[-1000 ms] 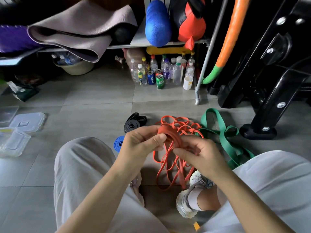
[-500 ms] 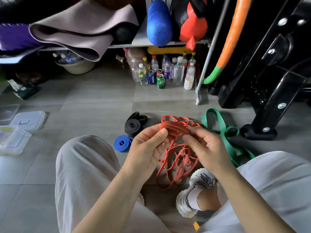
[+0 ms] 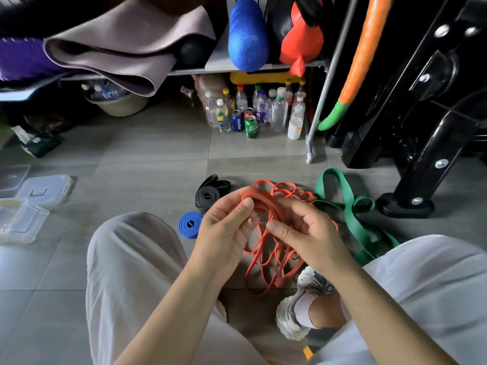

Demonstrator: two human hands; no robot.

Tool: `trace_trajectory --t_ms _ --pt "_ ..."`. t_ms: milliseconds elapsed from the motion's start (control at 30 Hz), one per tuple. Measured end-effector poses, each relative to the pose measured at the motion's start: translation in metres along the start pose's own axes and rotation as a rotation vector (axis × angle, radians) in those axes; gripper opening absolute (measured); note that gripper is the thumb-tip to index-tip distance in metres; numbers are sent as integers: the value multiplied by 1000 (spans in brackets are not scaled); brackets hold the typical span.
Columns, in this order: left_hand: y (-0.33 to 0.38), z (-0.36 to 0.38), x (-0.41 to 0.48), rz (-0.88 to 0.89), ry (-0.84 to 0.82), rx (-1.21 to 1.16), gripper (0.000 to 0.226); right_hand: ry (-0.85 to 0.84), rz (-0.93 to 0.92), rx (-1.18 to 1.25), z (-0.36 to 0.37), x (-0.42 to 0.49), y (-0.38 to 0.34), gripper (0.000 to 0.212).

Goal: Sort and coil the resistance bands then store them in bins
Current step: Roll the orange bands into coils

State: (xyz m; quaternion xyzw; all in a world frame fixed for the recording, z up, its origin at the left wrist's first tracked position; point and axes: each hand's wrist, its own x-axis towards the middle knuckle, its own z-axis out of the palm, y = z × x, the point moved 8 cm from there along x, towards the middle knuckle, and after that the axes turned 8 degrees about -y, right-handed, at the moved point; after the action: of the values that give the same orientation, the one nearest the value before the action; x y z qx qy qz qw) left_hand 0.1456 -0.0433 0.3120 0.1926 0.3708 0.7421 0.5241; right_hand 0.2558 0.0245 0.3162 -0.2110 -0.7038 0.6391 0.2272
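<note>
A: still winding the orange band (image 3: pixel 259 204)?
B: yep; one more wrap on than a second ago; left hand (image 3: pixel 226 231) and right hand (image 3: pixel 307 231) both pinching it, just right of blue coil (image 3: pixel 190 224); long tail left, no bin yet

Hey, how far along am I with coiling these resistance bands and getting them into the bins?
Done: the black band and the blue band lie coiled on the floor. In hand: the left hand and right hand hold a started coil of the orange band, much of it hanging loose. Left: the green band lies uncoiled, and no band shows in the clear bin.
</note>
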Motion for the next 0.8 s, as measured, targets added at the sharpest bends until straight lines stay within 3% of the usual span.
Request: trace_trajectory --t_ms 200,233,300,367,467,567,633,700,800 --pt "-18 5 -5 -97 -40 -93 19 87 -51 -50 -7 2 1 14" --pt "-17 2 -5 -107 -21 34 17 83 -46 -79 -10 1 1 14" --pt "-2 -7 -3 -75 13 538 17 58 -26 -158 -14 1 0 17" --pt "14 -2 4 -29 -50 951 28 23 -16 -259 -15 3 -2 23" --pt "24 5 11 -49 -109 1137 29 10 -22 -307 -18 7 -9 23" --pt "30 5 12 -43 -73 1023 29 31 -21 -316 -21 9 -12 18" --pt "32 8 11 -39 -65 1093 22 29 -21 -404 -20 9 -14 17" --pt "30 15 10 -43 -141 1452 14 -21 -54 -557 -14 9 -17 15" --pt "23 33 9 1 -309 1872 26 -175 -87 -698 0 12 -18 18"
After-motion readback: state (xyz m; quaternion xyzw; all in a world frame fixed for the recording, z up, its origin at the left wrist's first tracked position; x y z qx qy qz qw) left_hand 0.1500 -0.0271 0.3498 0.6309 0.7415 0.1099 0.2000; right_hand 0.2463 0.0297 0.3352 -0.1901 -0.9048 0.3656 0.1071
